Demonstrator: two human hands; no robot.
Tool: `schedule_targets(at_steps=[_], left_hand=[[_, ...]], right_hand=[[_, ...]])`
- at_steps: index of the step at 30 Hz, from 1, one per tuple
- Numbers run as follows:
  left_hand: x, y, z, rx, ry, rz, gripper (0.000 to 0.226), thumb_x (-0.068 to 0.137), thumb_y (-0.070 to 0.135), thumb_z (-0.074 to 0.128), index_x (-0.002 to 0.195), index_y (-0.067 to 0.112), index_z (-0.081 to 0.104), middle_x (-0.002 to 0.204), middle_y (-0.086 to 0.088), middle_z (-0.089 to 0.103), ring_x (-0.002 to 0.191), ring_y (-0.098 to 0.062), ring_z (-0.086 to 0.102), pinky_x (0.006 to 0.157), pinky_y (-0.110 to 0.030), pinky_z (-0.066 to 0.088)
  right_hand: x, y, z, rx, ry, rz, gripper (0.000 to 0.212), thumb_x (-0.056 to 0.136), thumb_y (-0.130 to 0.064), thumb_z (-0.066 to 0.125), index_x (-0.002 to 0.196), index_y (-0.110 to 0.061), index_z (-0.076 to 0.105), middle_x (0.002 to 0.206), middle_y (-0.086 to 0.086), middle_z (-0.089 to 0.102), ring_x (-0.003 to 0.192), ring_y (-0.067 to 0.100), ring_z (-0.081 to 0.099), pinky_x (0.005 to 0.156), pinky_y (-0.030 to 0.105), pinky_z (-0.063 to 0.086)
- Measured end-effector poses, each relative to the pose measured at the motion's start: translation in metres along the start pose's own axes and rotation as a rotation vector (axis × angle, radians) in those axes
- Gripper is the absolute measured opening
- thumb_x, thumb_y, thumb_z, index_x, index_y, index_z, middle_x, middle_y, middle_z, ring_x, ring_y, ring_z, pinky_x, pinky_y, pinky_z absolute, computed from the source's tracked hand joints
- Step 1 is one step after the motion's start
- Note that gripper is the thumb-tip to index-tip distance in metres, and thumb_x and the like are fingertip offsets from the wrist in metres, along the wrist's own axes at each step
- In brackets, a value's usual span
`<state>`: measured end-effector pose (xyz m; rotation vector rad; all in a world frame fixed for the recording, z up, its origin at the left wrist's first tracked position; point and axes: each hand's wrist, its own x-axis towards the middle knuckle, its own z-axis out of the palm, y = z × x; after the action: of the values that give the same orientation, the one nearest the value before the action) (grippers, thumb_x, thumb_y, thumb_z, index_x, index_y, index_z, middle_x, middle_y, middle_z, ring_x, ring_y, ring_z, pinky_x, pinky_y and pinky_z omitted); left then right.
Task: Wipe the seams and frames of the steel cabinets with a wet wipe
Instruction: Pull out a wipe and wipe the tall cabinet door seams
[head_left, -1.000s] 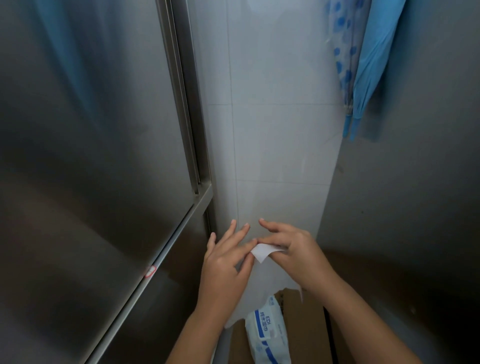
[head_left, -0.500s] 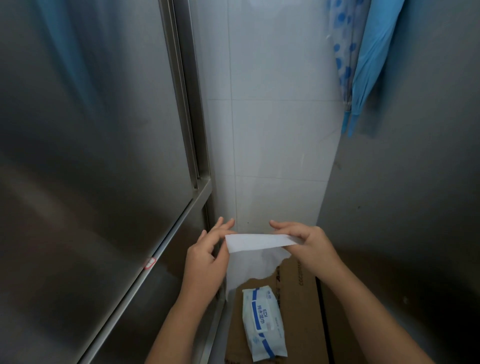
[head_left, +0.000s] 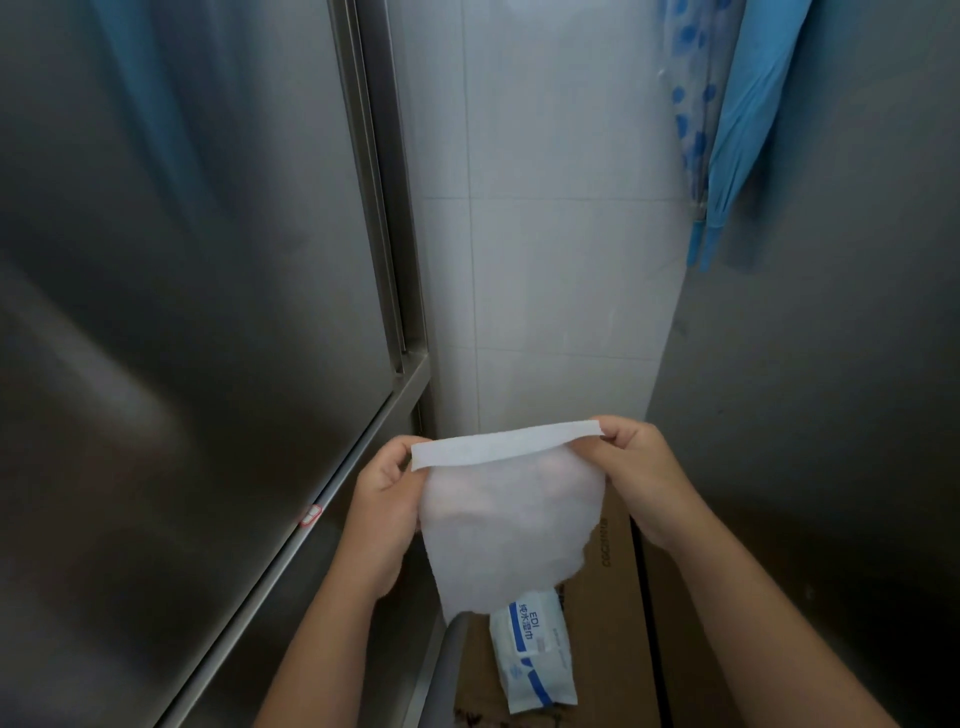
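Observation:
A white wet wipe (head_left: 506, 519) hangs spread out in front of me, its top edge folded over. My left hand (head_left: 382, 499) pinches its upper left corner and my right hand (head_left: 644, 478) pinches its upper right corner. The steel cabinet (head_left: 182, 286) fills the left side, with a vertical frame (head_left: 371, 182) along its door edge and a slanted horizontal seam (head_left: 332, 499) below it, just left of my left hand. Neither hand touches the cabinet.
A blue and white wet wipe pack (head_left: 535, 654) lies on a cardboard box (head_left: 613, 597) below the wipe. White tiled wall (head_left: 545, 234) is straight ahead. Blue garments (head_left: 737, 130) hang at the upper right on a grey surface (head_left: 831, 364).
The hands have drawn apart and risen slightly, unfolding the wipe from a small folded piece into a wide hanging sheet held by both top corners.

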<state>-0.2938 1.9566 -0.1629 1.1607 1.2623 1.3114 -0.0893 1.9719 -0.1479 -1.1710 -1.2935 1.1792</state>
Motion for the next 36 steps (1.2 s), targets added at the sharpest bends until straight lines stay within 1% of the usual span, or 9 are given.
schedule_targets(at_steps=[5,8,11,15,20,24,27,31,36], left_hand=[[-0.018,0.005,-0.006,-0.261,-0.073,-0.243,0.022,0.096,0.018,0.044,0.108,0.012,0.061,0.093,-0.006,0.071,0.08,-0.016,0.068,0.066,-0.033,0.053],[-0.032,0.002,-0.009,-0.279,-0.108,-0.201,0.049,0.086,0.026,0.052,0.134,0.028,0.043,0.111,0.0,0.064,0.094,-0.015,0.066,0.072,-0.033,0.055],[-0.048,0.002,-0.009,-0.265,-0.142,-0.103,0.07,0.078,0.017,0.059,0.128,0.052,0.024,0.104,0.014,0.065,0.091,-0.009,0.068,0.067,-0.027,0.056],[-0.067,0.006,-0.015,-0.199,-0.132,-0.082,0.052,0.072,0.013,0.061,0.119,0.033,0.053,0.096,0.01,0.071,0.09,-0.012,0.068,0.069,-0.027,0.056],[-0.082,0.007,-0.029,-0.11,0.042,-0.067,0.03,0.086,0.009,0.055,0.112,0.022,0.062,0.092,0.014,0.07,0.086,-0.01,0.067,0.067,-0.027,0.056],[-0.097,0.005,-0.044,-0.086,0.158,-0.076,0.028,0.088,0.008,0.055,0.11,0.021,0.065,0.102,0.004,0.07,0.093,-0.016,0.067,0.071,-0.031,0.056],[-0.113,0.006,-0.054,-0.048,0.219,-0.076,0.024,0.088,0.008,0.055,0.106,0.019,0.066,0.1,0.0,0.072,0.091,-0.017,0.068,0.07,-0.028,0.056],[-0.139,0.012,-0.074,0.021,0.268,-0.076,0.02,0.088,0.01,0.057,0.102,0.019,0.069,0.099,-0.003,0.072,0.091,-0.02,0.068,0.072,-0.03,0.055],[-0.176,0.019,-0.1,0.105,0.315,-0.071,0.018,0.088,0.008,0.059,0.097,0.02,0.069,0.094,-0.001,0.073,0.088,-0.016,0.068,0.075,-0.028,0.054]], right_hand=[[-0.001,-0.007,0.016,0.188,-0.001,0.166,0.023,0.095,-0.013,0.049,0.08,-0.009,0.066,0.07,0.009,0.066,0.057,0.015,0.061,0.049,0.023,0.049],[0.003,-0.007,0.023,0.366,0.021,0.351,0.016,0.095,-0.014,0.05,0.093,-0.003,0.061,0.078,0.013,0.065,0.062,0.019,0.063,0.044,0.025,0.052],[0.01,-0.005,0.027,0.426,0.077,0.501,0.014,0.093,-0.013,0.053,0.103,-0.004,0.058,0.085,0.012,0.06,0.069,0.021,0.06,0.04,0.024,0.051],[0.01,-0.002,0.029,0.465,-0.026,0.633,0.019,0.094,-0.018,0.05,0.099,-0.003,0.059,0.076,0.01,0.064,0.058,0.019,0.063,0.045,0.025,0.052],[-0.005,0.008,0.034,0.266,-0.4,0.571,0.039,0.097,-0.036,0.038,0.111,-0.007,0.06,0.088,0.012,0.072,0.074,0.022,0.071,0.06,0.033,0.057],[-0.018,0.019,0.046,0.094,-0.496,0.424,0.067,0.076,-0.026,0.067,0.137,-0.015,0.041,0.115,0.012,0.064,0.097,0.026,0.066,0.081,0.038,0.055],[-0.027,0.014,0.057,-0.021,-0.544,0.271,0.054,0.082,-0.012,0.067,0.13,-0.028,0.049,0.116,0.006,0.061,0.104,0.022,0.06,0.086,0.037,0.054],[-0.038,0.004,0.074,-0.15,-0.651,0.12,0.033,0.083,-0.013,0.066,0.111,-0.03,0.061,0.11,0.0,0.065,0.101,0.014,0.062,0.081,0.026,0.054],[-0.057,-0.009,0.099,-0.295,-0.645,-0.038,0.014,0.083,-0.012,0.067,0.089,-0.024,0.063,0.098,0.003,0.066,0.096,0.02,0.061,0.087,0.036,0.053]])
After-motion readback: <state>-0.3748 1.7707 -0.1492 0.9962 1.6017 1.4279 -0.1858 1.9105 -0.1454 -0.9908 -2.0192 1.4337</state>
